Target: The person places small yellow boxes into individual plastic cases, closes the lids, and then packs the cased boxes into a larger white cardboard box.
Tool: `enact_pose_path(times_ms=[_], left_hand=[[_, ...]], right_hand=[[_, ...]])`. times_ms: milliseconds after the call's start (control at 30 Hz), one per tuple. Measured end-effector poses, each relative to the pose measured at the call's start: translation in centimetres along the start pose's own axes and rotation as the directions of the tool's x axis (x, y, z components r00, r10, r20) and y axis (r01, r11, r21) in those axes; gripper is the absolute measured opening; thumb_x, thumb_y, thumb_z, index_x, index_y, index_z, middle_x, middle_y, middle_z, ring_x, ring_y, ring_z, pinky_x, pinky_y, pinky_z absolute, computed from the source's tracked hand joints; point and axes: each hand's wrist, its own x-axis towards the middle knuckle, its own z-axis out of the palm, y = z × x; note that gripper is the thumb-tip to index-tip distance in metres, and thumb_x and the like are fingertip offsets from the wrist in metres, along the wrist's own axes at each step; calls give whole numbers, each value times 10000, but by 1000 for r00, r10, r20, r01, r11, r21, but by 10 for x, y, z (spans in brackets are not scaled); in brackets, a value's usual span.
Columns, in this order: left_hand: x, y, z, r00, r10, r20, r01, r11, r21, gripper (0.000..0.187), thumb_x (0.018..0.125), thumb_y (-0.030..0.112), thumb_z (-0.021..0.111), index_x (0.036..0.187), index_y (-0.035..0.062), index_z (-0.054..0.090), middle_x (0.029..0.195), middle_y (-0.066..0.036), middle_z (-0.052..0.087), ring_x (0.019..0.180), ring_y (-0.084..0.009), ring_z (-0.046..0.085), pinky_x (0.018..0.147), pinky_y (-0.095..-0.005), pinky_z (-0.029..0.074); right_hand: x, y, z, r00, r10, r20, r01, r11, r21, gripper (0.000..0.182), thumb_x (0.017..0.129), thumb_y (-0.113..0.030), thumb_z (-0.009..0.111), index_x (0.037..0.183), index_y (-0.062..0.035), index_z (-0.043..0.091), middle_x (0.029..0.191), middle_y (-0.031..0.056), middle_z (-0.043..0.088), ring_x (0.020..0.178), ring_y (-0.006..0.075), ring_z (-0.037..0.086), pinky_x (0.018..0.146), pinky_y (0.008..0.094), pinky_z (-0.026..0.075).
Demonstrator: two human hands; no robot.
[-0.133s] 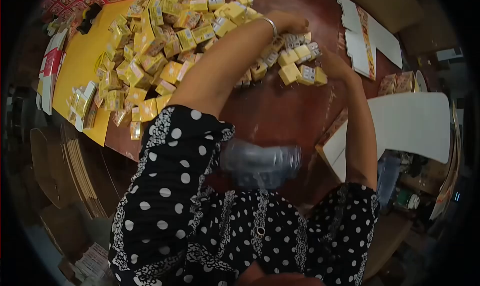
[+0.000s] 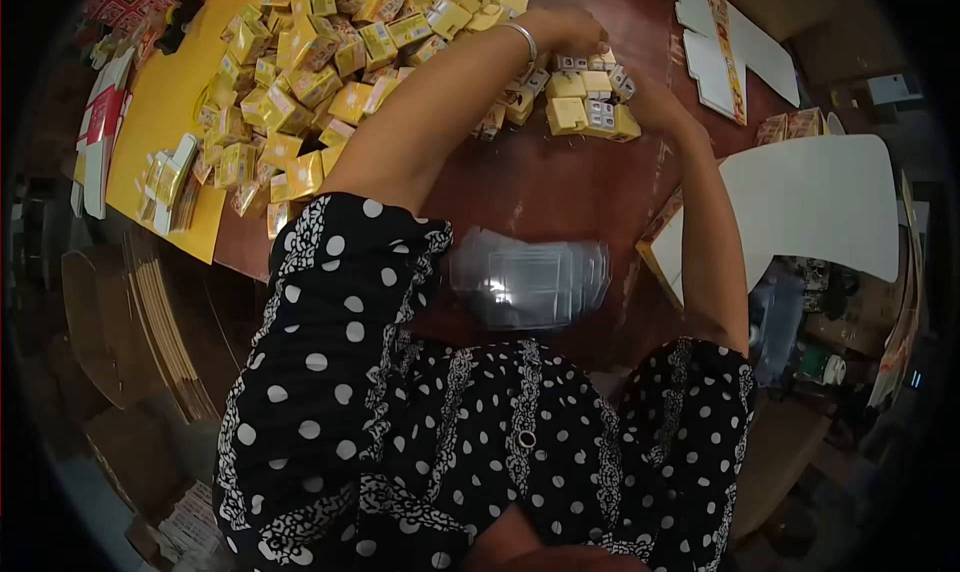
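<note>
Several small yellow boxes (image 2: 567, 114) with white printed ends stand in a tight block on the dark red table. My left hand (image 2: 575, 32), with a bracelet at its wrist, curls over the far side of this block. Against its right side is my right hand (image 2: 650, 102), fingers partly hidden by the boxes. The two hands hold the block between them. To the left spreads a large heap of loose yellow boxes (image 2: 300, 102). Near my body lies a stack of clear plastic trays (image 2: 530, 282), nested and slightly fanned.
A yellow sheet (image 2: 150, 112) lies beneath the heap's left side. Flat white cardboard pieces (image 2: 810, 212) rest at the right, with another cut card (image 2: 715, 72) farther back. Folded brown cartons (image 2: 165, 322) stand below the table's left edge.
The block of small boxes looks straighter and more squared between my hands. The whole view has shifted slightly, and the clear trays show more sharply.
</note>
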Motion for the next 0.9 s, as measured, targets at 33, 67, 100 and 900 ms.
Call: enact_pose_path(times_ms=[33, 67, 100, 900], left_hand=[[-9, 11, -4, 999, -30, -33, 30, 1000, 2, 431, 1017, 426, 461, 1290, 166, 671, 1285, -167, 661, 1163, -369, 630, 1006, -500, 478], [-16, 10, -13, 999, -28, -35, 29, 999, 31, 431, 1017, 426, 461, 1290, 166, 671, 1285, -167, 661, 1163, -369, 630, 1006, -500, 478], [-24, 17, -16, 1000, -17, -19, 19, 993, 115, 412, 1018, 414, 466, 1293, 188, 672, 1275, -148, 670, 1163, -360, 634, 990, -498, 486], [-298, 175, 87, 877, -158, -453, 7, 948, -317, 497, 736, 200, 859, 1153, 28, 651, 1138, -152, 701, 1079, -322, 665, 925, -427, 517]], right_hand=[[-9, -11, -3, 991, 114, 66, -114, 993, -4, 671, 875, -123, 604, 1511, -70, 400, 1261, 264, 653, 1189, 425, 616, 1004, 471, 490], [-8, -22, -1, 993, 108, 41, -108, 994, 9, 671, 875, -123, 604, 1511, -70, 400, 1261, 264, 653, 1189, 425, 616, 1004, 471, 490], [-13, -30, 1, 994, 109, 9, -109, 994, 12, 673, 880, -141, 593, 1517, -66, 390, 1269, 274, 645, 1194, 427, 614, 1006, 471, 490], [-295, -131, 63, 689, 224, -689, 303, 774, 555, 225, 960, -33, 629, 1179, -21, 683, 1016, 100, 682, 840, 172, 699, 698, 296, 572]])
